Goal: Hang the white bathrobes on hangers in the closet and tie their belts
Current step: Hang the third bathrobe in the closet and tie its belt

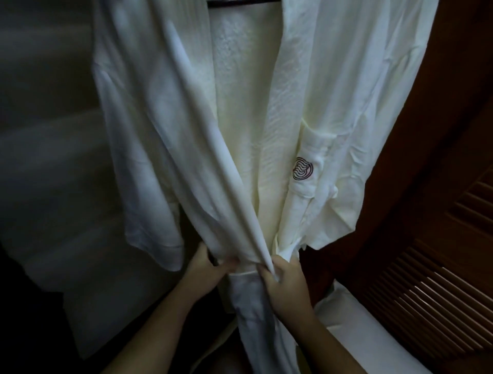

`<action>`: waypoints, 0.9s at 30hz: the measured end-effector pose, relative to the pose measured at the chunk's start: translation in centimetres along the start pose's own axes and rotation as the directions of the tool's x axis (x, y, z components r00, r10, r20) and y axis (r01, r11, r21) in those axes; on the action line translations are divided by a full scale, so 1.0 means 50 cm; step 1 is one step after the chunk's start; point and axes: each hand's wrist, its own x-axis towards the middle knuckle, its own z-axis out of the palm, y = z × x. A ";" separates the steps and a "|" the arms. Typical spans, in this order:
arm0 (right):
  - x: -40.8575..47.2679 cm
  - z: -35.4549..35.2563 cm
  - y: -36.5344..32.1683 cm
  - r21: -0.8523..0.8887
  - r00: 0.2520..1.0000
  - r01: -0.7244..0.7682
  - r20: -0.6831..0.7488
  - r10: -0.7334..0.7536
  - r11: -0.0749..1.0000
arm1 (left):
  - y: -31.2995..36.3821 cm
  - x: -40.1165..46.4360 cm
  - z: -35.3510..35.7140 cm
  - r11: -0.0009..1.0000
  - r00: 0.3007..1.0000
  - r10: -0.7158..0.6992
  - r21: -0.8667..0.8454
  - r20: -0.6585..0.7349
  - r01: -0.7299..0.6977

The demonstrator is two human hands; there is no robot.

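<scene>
Head view: white bathrobe (266,120) hangs from a dark hanger (240,2) beside the louvred closet door (440,280). Left hand (210,269) grips the gathered left front at the waist; right hand (282,277) pinches the overlapping lapel edge. Looks like the closing step; next, find the belt, which I can't pick out.

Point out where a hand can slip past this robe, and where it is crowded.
Free: the dark gap between the bathrobe's right sleeve hem and the louvered door, and the dark space left of its left sleeve. Crowded: the waist, where the left hand and right hand grip bunched fabric.
</scene>
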 end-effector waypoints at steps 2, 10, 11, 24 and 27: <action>-0.009 -0.008 0.001 0.024 0.999 -0.035 -0.032 0.036 0.999 | 0.018 -0.013 0.022 0.998 0.996 -0.057 -0.014 -0.072 0.056; -0.101 0.009 0.008 -0.055 0.986 0.091 -0.134 -0.097 0.994 | 0.052 -0.156 0.144 0.999 0.935 -0.041 0.011 -0.353 0.048; -0.099 0.016 0.016 -0.078 0.983 0.103 -0.142 -0.113 0.992 | 0.048 -0.171 0.151 1.000 0.944 -0.008 0.009 -0.330 0.012; -0.046 -0.017 0.026 -0.058 0.997 0.071 0.010 -0.070 0.996 | -0.032 -0.130 0.050 0.995 0.924 0.079 0.082 -0.373 -0.051; -0.043 -0.018 0.030 -0.024 0.996 0.081 0.033 -0.080 0.996 | -0.040 -0.076 0.037 0.966 0.986 0.049 0.259 -0.159 -0.007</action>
